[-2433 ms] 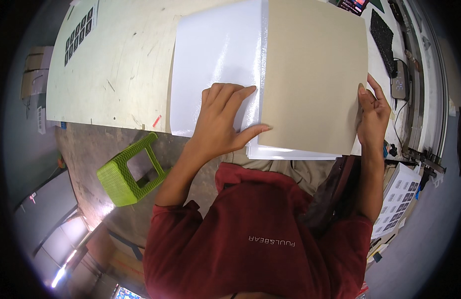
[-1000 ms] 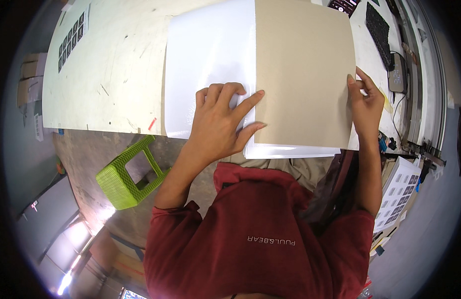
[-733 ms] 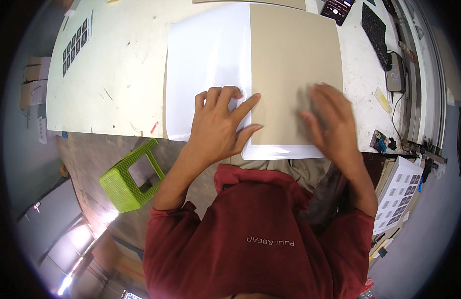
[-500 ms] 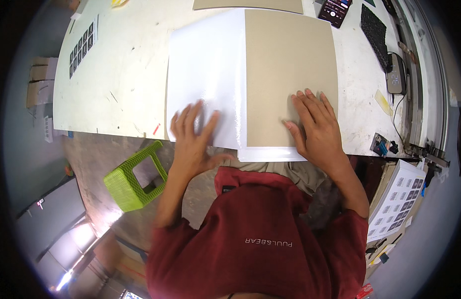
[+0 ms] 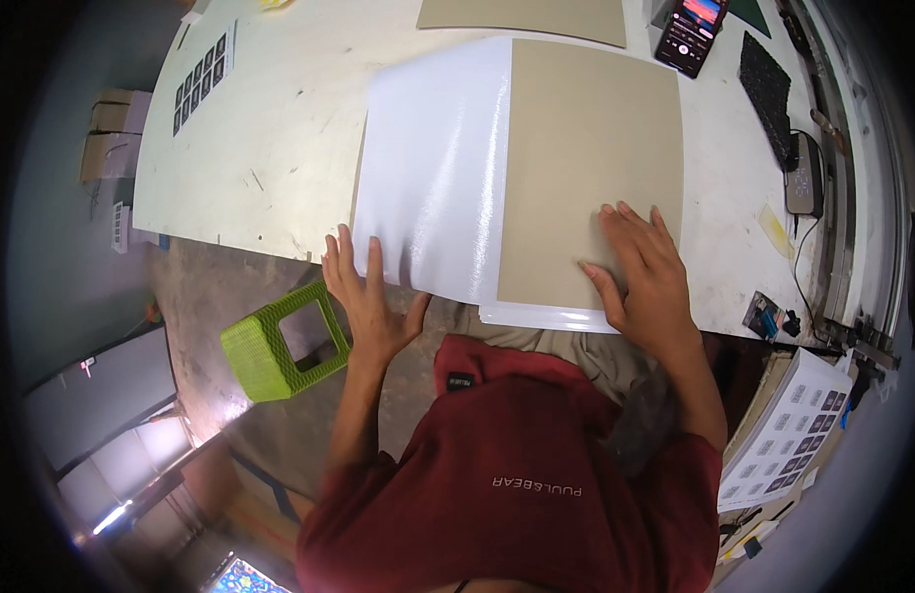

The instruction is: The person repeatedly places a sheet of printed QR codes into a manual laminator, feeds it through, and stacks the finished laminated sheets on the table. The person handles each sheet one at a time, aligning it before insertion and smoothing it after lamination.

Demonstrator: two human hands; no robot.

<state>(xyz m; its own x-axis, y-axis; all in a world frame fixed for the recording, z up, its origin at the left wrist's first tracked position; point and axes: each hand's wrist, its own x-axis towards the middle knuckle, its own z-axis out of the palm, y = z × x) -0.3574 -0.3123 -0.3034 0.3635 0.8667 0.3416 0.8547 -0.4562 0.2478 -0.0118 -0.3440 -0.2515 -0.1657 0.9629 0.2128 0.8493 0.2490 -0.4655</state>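
Observation:
A glossy white sheet (image 5: 428,168) spreads over the table's near part, its left side bulging slightly. To its right lies a flat tan board (image 5: 591,148), with white glossy edges showing along the board's left and near sides. My left hand (image 5: 370,308) is at the sheet's near left corner, fingers spread and nothing gripped; whether its fingertips touch the sheet is unclear. Flat on the board's near right part rests my right hand (image 5: 647,277), its fingers stretched out and thumb apart.
Another tan board (image 5: 522,20) lies at the table's far edge. A phone (image 5: 691,35), a black keyboard-like strip (image 5: 766,94) and a digital clock (image 5: 803,183) line the right. Printed label sheets (image 5: 205,77) lie far left. A green plastic stool (image 5: 269,346) stands below the table's left edge.
My left hand has slid left and nearer, from on top of the white sheet to its near left corner. My right hand stays on the tan board. The whole view has shifted slightly.

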